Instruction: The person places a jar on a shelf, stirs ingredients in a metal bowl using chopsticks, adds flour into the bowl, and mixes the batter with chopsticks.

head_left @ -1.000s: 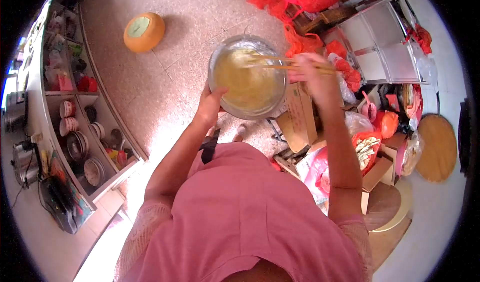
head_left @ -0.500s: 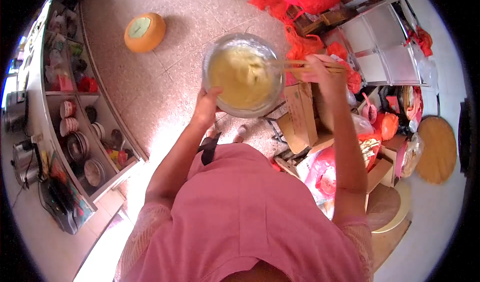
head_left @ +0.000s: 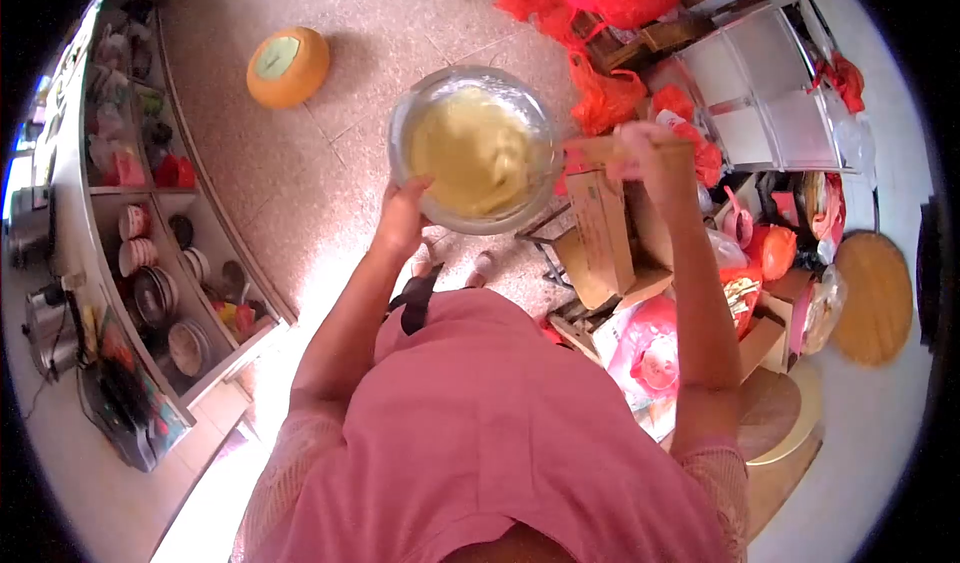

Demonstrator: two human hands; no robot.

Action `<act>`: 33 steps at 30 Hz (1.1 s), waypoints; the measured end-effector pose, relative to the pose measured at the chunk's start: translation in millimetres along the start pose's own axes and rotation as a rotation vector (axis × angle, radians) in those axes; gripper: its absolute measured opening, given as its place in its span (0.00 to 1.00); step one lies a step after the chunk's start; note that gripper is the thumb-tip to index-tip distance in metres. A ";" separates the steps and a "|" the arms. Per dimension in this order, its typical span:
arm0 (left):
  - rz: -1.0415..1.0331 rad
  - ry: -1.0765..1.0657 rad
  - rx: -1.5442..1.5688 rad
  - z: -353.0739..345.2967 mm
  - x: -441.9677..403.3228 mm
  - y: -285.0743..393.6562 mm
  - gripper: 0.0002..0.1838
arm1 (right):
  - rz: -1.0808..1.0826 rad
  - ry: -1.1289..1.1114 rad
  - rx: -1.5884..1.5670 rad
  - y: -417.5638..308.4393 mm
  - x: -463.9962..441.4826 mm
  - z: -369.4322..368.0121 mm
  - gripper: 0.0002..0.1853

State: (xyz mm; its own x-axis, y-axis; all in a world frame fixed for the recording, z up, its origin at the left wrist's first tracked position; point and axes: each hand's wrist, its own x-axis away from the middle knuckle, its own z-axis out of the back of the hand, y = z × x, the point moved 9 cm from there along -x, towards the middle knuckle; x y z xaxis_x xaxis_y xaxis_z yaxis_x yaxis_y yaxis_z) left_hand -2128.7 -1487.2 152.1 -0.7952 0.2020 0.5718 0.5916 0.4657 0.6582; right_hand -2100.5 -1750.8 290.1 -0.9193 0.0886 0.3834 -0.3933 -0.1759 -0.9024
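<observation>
1 metal bowl (head_left: pixel 478 226) with pale yellow mixture (head_left: pixel 465 153) inside is above the floor (head_left: pixel 385 28); the left hand (head_left: pixel 401 215) grasps its near-left rim. The right hand (head_left: pixel 648 153) (blurred) clasps chopsticks (head_left: pixel 597 149) to the bowl's right. An orange round object (head_left: pixel 303 75) sits left of the bowl.

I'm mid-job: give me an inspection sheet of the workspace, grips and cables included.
Surface: speckled floor, partly sunlit.
Job's things: bowl holding yellow mix; chopsticks blurred by its right rim.
Clutter: red bags, cardboard box to the right.
Grips: left grip on the bowl's left side; right grip around the chopsticks.
Cables: possible thin cord, far left.
Surroundings: shelf with dishes, left; round orange object on the floor.
</observation>
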 end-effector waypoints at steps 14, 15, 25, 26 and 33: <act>-0.063 -0.032 -0.383 -0.2 -10.8 0.1 0.26 | 0.597 -0.283 0.533 -93.0 -1.6 -87.0 0.10; -0.055 -0.045 -0.335 -2.2 -9.7 -2.4 0.25 | 0.597 -0.310 0.622 -101.6 -16.4 -87.6 0.10; -0.015 -0.018 0.052 16.4 -0.9 7.8 0.23 | 0.329 -0.064 0.497 -35.8 36.7 -17.9 0.09; -0.008 -0.016 0.054 16.7 -1.1 4.2 0.23 | 0.366 -0.079 0.435 -37.8 49.7 -43.3 0.09; 0.061 -0.023 0.100 10.8 2.3 4.3 0.23 | 0.278 0.068 0.284 -29.3 20.4 -29.2 0.10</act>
State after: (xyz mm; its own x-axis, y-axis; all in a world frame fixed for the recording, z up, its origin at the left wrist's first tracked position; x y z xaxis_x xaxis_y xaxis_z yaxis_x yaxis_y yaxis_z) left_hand -2129.4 -1475.5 151.0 -0.7617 0.2513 0.5972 0.6235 0.5351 0.5700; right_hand -2107.3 -1715.2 318.7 -0.9920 0.0629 0.1098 -0.1265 -0.4653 -0.8761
